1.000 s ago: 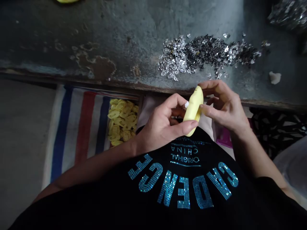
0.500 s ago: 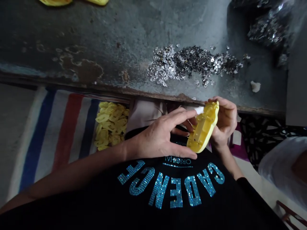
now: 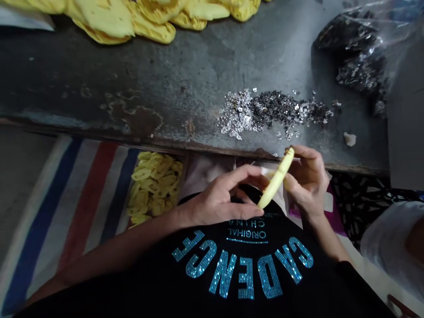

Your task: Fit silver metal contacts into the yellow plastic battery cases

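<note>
A yellow plastic shell (image 3: 276, 180) is held in front of my chest, turned nearly edge-on, so its hollow inner side faces left and is mostly hidden. My right hand (image 3: 308, 182) pinches its upper end between thumb and fingers. From the other side, my left hand (image 3: 228, 196) has its thumb at the shell's lower tip and its fingers against the inner face. White material (image 3: 267, 172) covers the tip of my left index finger. Just beyond the hands, small silvery metal pieces (image 3: 274, 110) lie heaped on the worn grey table (image 3: 198, 79).
Yellow shells (image 3: 102, 20) are piled along the table's far side. More yellow parts (image 3: 155, 185) fill a container below the table edge, beside a striped sheet (image 3: 89, 198). A plastic bag of metal pieces (image 3: 361, 66) and a whitish lump (image 3: 350, 139) lie at right.
The shell has been turned from showing its hollow inside to nearly edge-on, still between both hands. The view has shifted, bringing more of the far yellow pile into sight.
</note>
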`<control>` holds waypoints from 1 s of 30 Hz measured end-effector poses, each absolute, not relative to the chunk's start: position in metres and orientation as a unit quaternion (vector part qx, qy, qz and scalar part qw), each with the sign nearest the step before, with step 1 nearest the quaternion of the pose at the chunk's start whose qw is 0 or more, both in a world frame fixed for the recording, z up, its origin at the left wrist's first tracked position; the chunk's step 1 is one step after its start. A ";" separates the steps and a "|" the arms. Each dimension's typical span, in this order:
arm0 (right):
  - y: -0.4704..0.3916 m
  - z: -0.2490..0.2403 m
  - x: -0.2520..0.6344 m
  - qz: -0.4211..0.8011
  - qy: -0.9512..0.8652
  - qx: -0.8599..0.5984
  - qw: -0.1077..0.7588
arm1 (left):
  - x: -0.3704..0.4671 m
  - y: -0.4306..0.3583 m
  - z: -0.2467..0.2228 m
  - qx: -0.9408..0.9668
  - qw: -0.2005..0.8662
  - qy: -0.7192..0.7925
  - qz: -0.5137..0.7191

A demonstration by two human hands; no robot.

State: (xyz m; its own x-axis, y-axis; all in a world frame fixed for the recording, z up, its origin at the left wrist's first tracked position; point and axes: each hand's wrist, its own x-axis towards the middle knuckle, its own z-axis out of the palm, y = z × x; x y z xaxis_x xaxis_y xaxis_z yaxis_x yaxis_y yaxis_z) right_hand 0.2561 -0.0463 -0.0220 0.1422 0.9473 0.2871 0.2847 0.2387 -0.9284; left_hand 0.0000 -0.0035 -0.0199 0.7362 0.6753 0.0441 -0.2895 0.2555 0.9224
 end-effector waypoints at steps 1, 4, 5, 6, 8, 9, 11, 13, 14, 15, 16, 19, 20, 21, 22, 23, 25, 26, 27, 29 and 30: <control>-0.043 -0.017 0.254 0.318 -0.592 -0.542 0.505 | -0.005 -0.003 -0.022 0.481 0.796 0.196 0.312; -0.034 -0.006 0.245 0.331 -0.645 -0.532 0.437 | -0.025 -0.005 -0.024 0.378 0.850 0.207 0.303; -0.031 -0.003 0.242 0.337 -0.657 -0.525 0.423 | -0.032 -0.006 -0.024 0.352 0.863 0.211 0.295; -0.028 0.000 0.239 0.349 -0.666 -0.516 0.410 | -0.039 -0.008 -0.022 0.331 0.870 0.221 0.291; -0.023 0.003 0.238 0.390 -0.673 -0.494 0.389 | -0.050 -0.011 -0.017 0.298 0.867 0.266 0.297; -0.019 0.004 0.240 0.409 -0.672 -0.484 0.383 | -0.054 -0.012 -0.015 0.284 0.862 0.295 0.300; -0.010 0.004 0.248 0.408 -0.672 -0.480 0.391 | -0.058 -0.012 -0.011 0.256 0.854 0.340 0.301; 0.004 0.002 0.263 0.315 -0.685 -0.519 0.403 | -0.059 -0.011 -0.012 0.232 0.856 0.360 0.288; 0.013 -0.001 0.271 0.243 -0.693 -0.552 0.394 | -0.059 -0.009 -0.015 0.224 0.858 0.367 0.282; 0.023 -0.004 0.278 0.170 -0.700 -0.586 0.371 | -0.058 -0.007 -0.017 0.219 0.857 0.374 0.279; 0.033 -0.007 0.284 0.109 -0.705 -0.615 0.336 | -0.057 -0.006 -0.020 0.216 0.854 0.382 0.281; 0.061 -0.018 0.290 0.032 -0.718 -0.658 0.222 | -0.053 -0.003 -0.024 0.212 0.835 0.417 0.291; 0.069 -0.020 0.289 0.028 -0.723 -0.661 0.198 | -0.050 -0.002 -0.023 0.209 0.826 0.431 0.296; 0.075 -0.022 0.287 0.029 -0.728 -0.661 0.181 | -0.048 -0.002 -0.021 0.205 0.819 0.443 0.301; 0.078 -0.023 0.285 0.032 -0.731 -0.661 0.168 | -0.045 -0.002 -0.019 0.199 0.814 0.454 0.304; 0.080 -0.023 0.283 0.036 -0.733 -0.660 0.159 | -0.043 -0.002 -0.016 0.193 0.809 0.461 0.309; 0.078 -0.019 0.281 0.048 -0.736 -0.658 0.153 | -0.038 0.000 -0.011 0.186 0.805 0.467 0.314; 0.075 -0.016 0.281 0.058 -0.739 -0.654 0.152 | -0.036 0.001 -0.008 0.188 0.803 0.470 0.313; 0.071 -0.014 0.282 0.071 -0.744 -0.647 0.152 | -0.034 0.002 -0.007 0.194 0.801 0.474 0.311; 0.061 -0.008 0.285 0.096 -0.757 -0.630 0.144 | -0.033 0.005 -0.006 0.206 0.797 0.477 0.307; 0.058 -0.007 0.288 0.101 -0.763 -0.624 0.138 | -0.033 0.006 -0.006 0.210 0.797 0.477 0.307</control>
